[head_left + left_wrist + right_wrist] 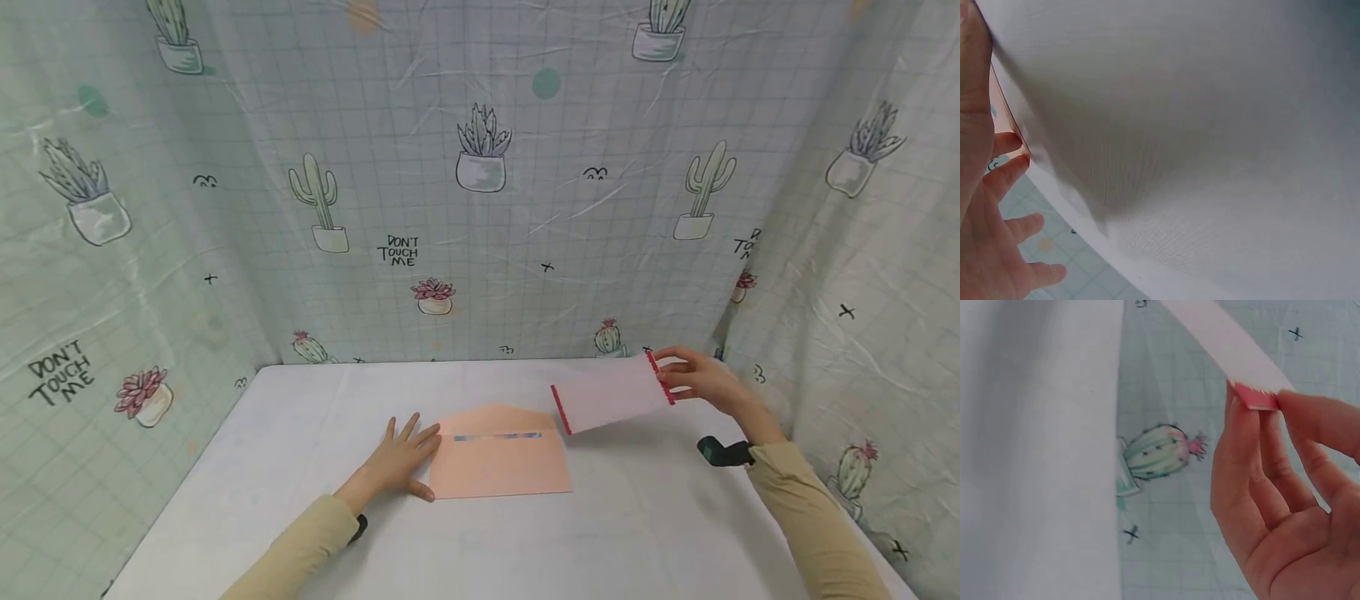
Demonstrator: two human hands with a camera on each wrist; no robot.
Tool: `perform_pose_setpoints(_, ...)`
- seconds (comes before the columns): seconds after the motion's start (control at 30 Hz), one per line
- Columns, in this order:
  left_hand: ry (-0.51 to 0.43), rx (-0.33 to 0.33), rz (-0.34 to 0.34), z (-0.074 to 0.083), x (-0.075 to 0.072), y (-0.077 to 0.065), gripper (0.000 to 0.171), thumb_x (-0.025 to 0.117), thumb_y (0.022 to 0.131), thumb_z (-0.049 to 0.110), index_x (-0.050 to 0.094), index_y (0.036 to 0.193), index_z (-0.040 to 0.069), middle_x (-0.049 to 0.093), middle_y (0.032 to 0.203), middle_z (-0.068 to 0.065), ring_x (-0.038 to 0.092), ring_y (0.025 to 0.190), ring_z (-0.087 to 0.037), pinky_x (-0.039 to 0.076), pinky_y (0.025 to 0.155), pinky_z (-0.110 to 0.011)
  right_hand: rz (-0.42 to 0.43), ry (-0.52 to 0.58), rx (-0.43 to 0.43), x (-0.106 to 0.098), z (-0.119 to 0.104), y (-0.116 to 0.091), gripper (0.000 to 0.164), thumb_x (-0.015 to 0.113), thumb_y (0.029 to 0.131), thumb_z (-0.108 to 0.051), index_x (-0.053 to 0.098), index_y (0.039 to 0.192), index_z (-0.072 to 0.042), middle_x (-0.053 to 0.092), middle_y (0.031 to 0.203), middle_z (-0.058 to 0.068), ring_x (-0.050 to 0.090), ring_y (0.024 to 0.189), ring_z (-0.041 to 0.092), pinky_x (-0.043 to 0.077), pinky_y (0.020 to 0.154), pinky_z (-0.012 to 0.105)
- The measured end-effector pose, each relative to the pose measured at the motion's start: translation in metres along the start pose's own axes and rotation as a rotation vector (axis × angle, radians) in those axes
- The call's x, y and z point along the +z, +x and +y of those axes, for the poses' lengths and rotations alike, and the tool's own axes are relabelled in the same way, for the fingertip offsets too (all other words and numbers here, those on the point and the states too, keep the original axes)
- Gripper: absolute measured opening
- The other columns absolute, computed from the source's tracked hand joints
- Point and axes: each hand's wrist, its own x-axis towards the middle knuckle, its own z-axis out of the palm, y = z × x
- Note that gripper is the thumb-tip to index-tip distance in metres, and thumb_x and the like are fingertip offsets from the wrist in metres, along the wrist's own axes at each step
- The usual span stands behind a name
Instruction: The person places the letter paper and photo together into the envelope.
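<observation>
A peach envelope (501,467) lies on the white table, its pointed flap spread out toward the back. A narrow blue-patterned strip (498,437) shows along its opening. My left hand (396,457) rests at the envelope's left side with fingers spread, fingertips and thumb touching its edge. In the left wrist view, that hand (994,206) covers most of the envelope. My right hand (703,382) pinches a pale pink card (611,394) with red ends by its right end, holding it above the table, tilted. Seen from the right wrist, fingers and thumb squeeze the card's red end (1257,398).
The white table (622,533) reaches back to a cloth backdrop (480,233) printed with cacti, which also hangs along both sides. A dark strap piece (723,452) hangs from the right wrist.
</observation>
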Motion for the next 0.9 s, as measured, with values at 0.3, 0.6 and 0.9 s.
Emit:
perform_pose_setpoints(0.3,-0.009,0.010,-0.005,-0.002,0.000,-0.003,0.096,0.062,0.059,0.065,0.041,0.133,0.008,0.035,0.142,-0.010,0.022,0.131,-0.045,0.018,0.096,-0.069,0.203,0.000,-0.011,0.047,0.027,0.024,0.047,0.053,0.090,-0.019,0.034,0.129,-0.003,0.048,0.116,0.029,0.056,0.086,0.014,0.054,0.073,0.037)
perform_pose_setpoints(0.6,-0.021,0.013,-0.014,-0.001,0.000,-0.005,0.096,0.062,0.059,0.066,0.040,0.133,0.008,0.034,0.143,-0.010,0.021,0.132,-0.045,0.017,0.096,-0.069,0.399,-0.112,-0.049,0.076,0.041,0.037,0.036,0.054,0.088,-0.009,0.045,0.122,-0.005,0.058,0.108,0.029,0.064,0.081,0.022,0.055,0.061,0.032)
perform_pose_setpoints(0.9,-0.026,0.010,-0.019,-0.001,-0.001,-0.005,0.097,0.063,0.059,0.066,0.041,0.133,0.007,0.035,0.142,-0.011,0.021,0.131,-0.046,0.017,0.096,-0.070,0.459,-0.203,-0.159,0.085,0.042,0.047,0.037,0.058,0.085,-0.008,0.048,0.121,-0.005,0.063,0.098,0.027,0.064,0.080,0.033,0.047,0.052,0.023)
